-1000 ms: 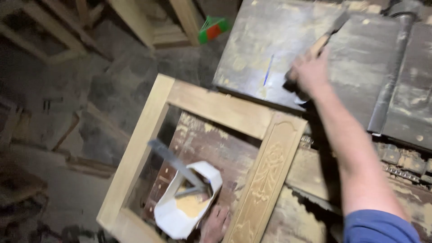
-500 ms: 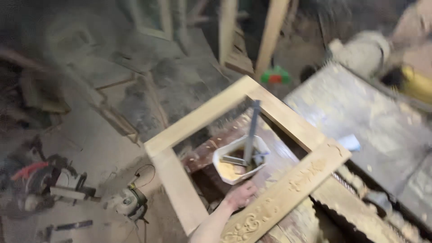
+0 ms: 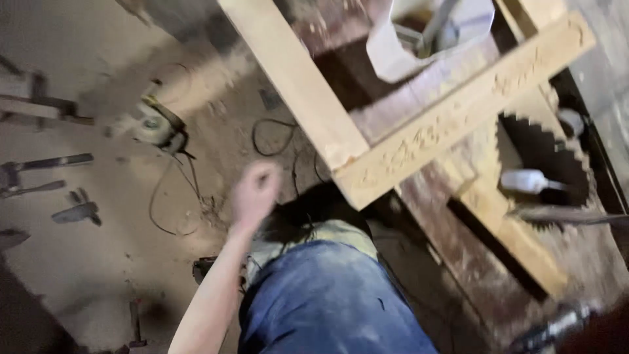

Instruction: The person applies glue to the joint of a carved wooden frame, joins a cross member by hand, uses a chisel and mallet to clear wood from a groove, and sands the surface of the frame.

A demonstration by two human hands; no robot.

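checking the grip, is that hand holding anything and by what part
Nothing is held. The left hand hangs loosely curled in the air, blurred, apart from the corner of the carved wooden frame. The right hand is out of view.

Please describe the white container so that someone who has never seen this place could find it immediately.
Find the pale wooden frame with a carved rail at the top of the view. The white container sits inside it, a grey tool standing in it. It is the only white open tub within the frame.

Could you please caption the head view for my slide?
Left hand hangs empty beside carved wooden frame, above dusty floor with angle grinder.
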